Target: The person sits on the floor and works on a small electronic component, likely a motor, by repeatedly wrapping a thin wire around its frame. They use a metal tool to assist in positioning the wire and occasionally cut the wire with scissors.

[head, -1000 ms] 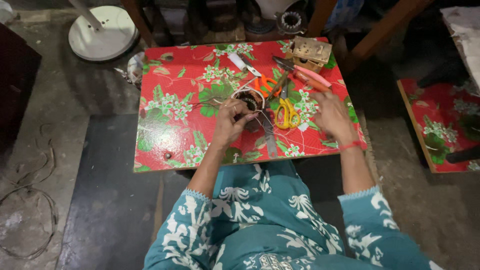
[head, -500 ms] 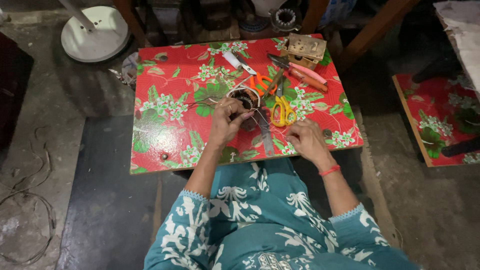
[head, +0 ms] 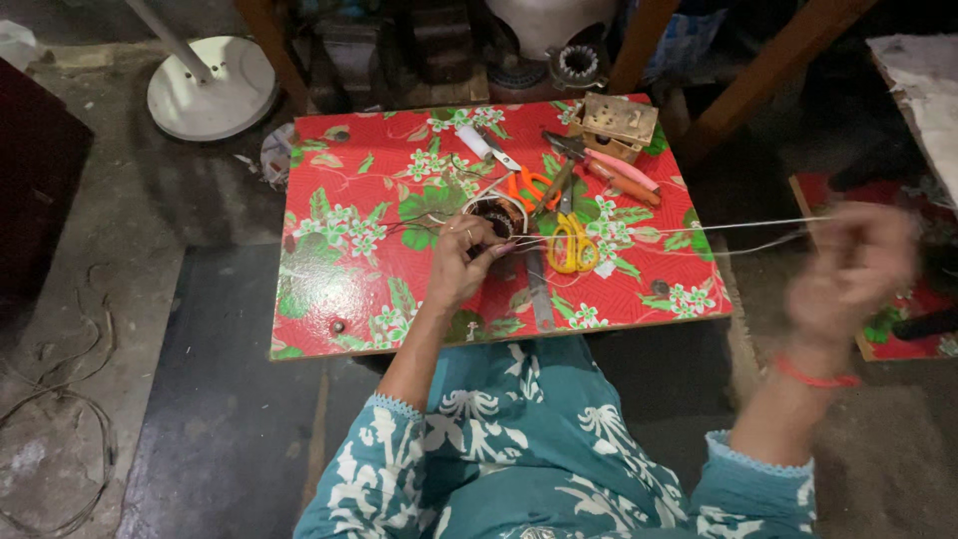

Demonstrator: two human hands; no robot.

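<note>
**Inspector:** State of the hands?

**Assessor:** The round coil [head: 496, 215] is gripped by the left hand [head: 462, 262] at mid-desk [head: 339, 299]. A pale thread [head: 699, 228] is drawn taut by the blurred right hand [head: 848, 269], apparently pinched.

**Inspector:** Progress?

**Assessor:** Winding is judged partway; thread remains unwound. Yellow scissors [head: 571, 243] are left beside the coil.

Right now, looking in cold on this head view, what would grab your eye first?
The red floral tabletop dominates the middle. On it the left hand grips a small round wound coil, and a thin pale thread runs taut from there to the blurred right hand, raised off the table's right edge. Yellow-handled scissors lie just right of the coil.
</note>
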